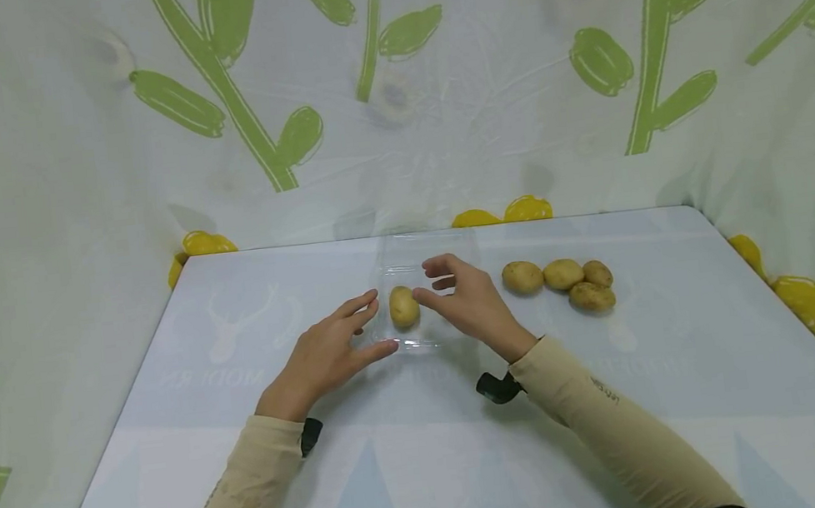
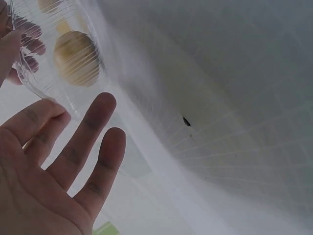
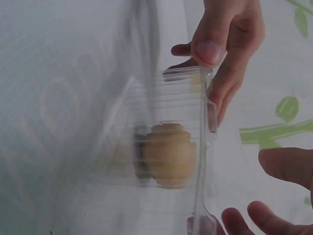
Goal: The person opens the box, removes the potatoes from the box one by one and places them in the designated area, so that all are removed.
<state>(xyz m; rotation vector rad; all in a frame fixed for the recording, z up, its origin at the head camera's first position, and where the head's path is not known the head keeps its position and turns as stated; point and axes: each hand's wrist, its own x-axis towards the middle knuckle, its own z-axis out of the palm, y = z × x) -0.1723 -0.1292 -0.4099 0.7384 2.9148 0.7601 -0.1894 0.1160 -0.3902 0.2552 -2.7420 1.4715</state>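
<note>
A clear plastic container (image 1: 432, 335), with one potato (image 1: 403, 307) in it, sits on the table; the potato also shows through its ribbed wall (image 3: 166, 156). My left hand (image 1: 328, 351) is at the container's front left corner, thumb by the front edge and fingers along the left side. Its fingers (image 2: 100, 110) look spread and mostly straight, with one fingertip touching the plastic. Over the right part of the container is my right hand (image 1: 469, 297), fingers apart and thumb pointing at the potato. In the right wrist view nothing lies between these fingers (image 3: 266, 220).
Several more potatoes (image 1: 563, 274) lie to the right of the container. What looks like the container's open clear lid (image 1: 425, 245) reaches to the table's (image 1: 624, 430) back edge. A white curtain (image 1: 497, 110) with green plant prints stands behind.
</note>
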